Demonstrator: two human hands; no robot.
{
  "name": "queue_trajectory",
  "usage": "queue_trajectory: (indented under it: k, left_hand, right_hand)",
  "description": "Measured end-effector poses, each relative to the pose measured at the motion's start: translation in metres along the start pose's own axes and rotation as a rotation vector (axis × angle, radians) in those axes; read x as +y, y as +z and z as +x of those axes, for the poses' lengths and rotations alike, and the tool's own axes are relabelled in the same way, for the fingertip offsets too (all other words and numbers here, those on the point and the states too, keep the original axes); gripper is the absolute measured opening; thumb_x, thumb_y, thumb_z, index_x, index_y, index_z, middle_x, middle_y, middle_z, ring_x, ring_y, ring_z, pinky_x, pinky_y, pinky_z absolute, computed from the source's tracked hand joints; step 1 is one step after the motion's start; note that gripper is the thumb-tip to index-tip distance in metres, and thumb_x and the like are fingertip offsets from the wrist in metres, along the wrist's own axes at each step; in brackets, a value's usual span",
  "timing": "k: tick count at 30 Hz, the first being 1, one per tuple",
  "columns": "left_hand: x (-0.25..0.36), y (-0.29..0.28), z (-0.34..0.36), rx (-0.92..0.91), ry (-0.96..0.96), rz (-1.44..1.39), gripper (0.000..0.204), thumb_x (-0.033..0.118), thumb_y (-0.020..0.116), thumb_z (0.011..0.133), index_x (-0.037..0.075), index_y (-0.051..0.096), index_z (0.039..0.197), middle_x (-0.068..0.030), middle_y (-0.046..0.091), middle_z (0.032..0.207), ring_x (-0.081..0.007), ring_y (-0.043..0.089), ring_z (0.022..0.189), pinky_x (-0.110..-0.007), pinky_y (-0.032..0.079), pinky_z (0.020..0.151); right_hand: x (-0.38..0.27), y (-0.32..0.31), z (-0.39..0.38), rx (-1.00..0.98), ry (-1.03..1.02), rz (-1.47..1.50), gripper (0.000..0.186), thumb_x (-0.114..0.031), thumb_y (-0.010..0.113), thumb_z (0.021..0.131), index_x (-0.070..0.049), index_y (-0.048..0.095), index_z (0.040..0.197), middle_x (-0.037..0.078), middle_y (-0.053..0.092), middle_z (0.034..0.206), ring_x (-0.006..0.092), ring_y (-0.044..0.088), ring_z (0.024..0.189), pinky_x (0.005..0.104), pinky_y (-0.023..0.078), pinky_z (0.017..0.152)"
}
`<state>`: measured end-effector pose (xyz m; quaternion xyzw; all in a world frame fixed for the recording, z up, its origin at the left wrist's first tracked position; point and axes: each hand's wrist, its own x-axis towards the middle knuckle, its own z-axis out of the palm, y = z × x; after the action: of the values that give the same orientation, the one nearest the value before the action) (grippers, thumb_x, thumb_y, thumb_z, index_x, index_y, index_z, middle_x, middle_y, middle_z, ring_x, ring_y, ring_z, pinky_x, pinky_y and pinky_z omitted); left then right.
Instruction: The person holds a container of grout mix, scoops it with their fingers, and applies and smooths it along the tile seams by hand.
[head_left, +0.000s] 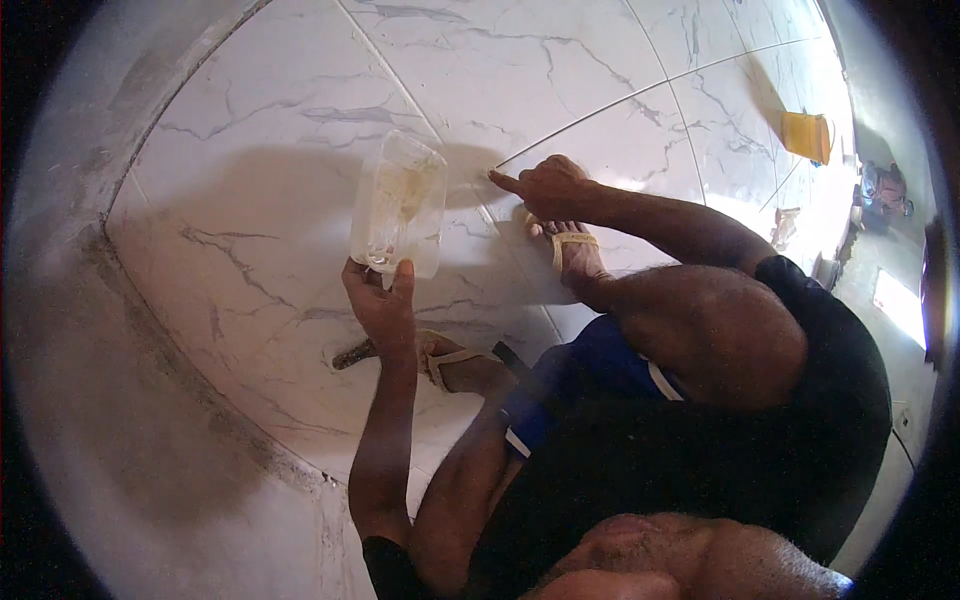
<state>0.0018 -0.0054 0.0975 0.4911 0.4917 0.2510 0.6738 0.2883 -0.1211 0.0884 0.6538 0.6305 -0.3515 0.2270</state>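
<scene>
My left hand grips the near end of a clear plastic tub, thumb on the rim and fingers beneath. The tub is tilted, and a beige, paste-like smear clings to its inside. My right hand is at the far right of the tub, its index finger stretched out and the other fingers curled. That fingertip, with a pale spot on it, touches or nearly touches a tile joint where lines meet. Nothing shows in the right hand.
White marbled tiles cover the floor. A rough grey wall curves along the left. My sandalled feet are close to both hands. By the left foot lies a dark stick-like piece. A yellow container stands at the far right.
</scene>
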Motion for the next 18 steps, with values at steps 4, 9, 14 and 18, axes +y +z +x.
queue_trajectory:
  k: [4, 9, 14, 18]
  left_hand:
    - [0.003, 0.0, -0.002, -0.003, -0.019, -0.053, 0.063, 0.005, 0.074, 0.085, -0.004, 0.036, 0.135, -0.0167, 0.047, 0.132, -0.0252, 0.05, 0.124, -0.038, 0.044, 0.106]
    - [0.003, -0.001, -0.002, -0.004, -0.017, -0.029, 0.062, 0.003, 0.073, 0.086, -0.005, 0.036, 0.135, -0.017, 0.047, 0.132, -0.025, 0.051, 0.124, -0.038, 0.045, 0.105]
    - [0.009, 0.003, -0.004, -0.006, -0.002, 0.012, 0.06, 0.001, 0.072, 0.086, -0.005, 0.036, 0.134, -0.0172, 0.048, 0.131, -0.0248, 0.052, 0.122, -0.036, 0.048, 0.102]
    - [0.001, -0.002, -0.002, 0.0, -0.03, -0.016, 0.061, 0.002, 0.072, 0.086, -0.006, 0.036, 0.134, -0.0171, 0.048, 0.132, -0.0249, 0.052, 0.122, -0.035, 0.048, 0.101]
  right_hand:
    - [0.0, 0.002, -0.008, -0.015, -0.01, 0.001, 0.071, -0.021, 0.059, 0.092, -0.016, 0.027, 0.155, 0.011, 0.071, 0.081, 0.0277, 0.071, 0.073, 0.0431, 0.053, 0.063]
    - [0.009, -0.007, -0.002, 0.017, -0.012, -0.085, 0.066, -0.02, 0.055, 0.094, -0.017, 0.028, 0.155, 0.011, 0.071, 0.081, 0.0272, 0.071, 0.072, 0.0426, 0.053, 0.061]
    - [0.027, 0.004, -0.011, 0.038, -0.012, -0.14, 0.064, -0.013, 0.053, 0.091, -0.02, 0.035, 0.152, 0.01, 0.068, 0.078, 0.0265, 0.068, 0.066, 0.0428, 0.051, 0.057]
    - [0.018, -0.013, -0.005, 0.019, 0.01, -0.101, 0.06, -0.014, 0.052, 0.093, -0.023, 0.037, 0.151, 0.01, 0.069, 0.081, 0.0241, 0.067, 0.064, 0.0402, 0.051, 0.057]
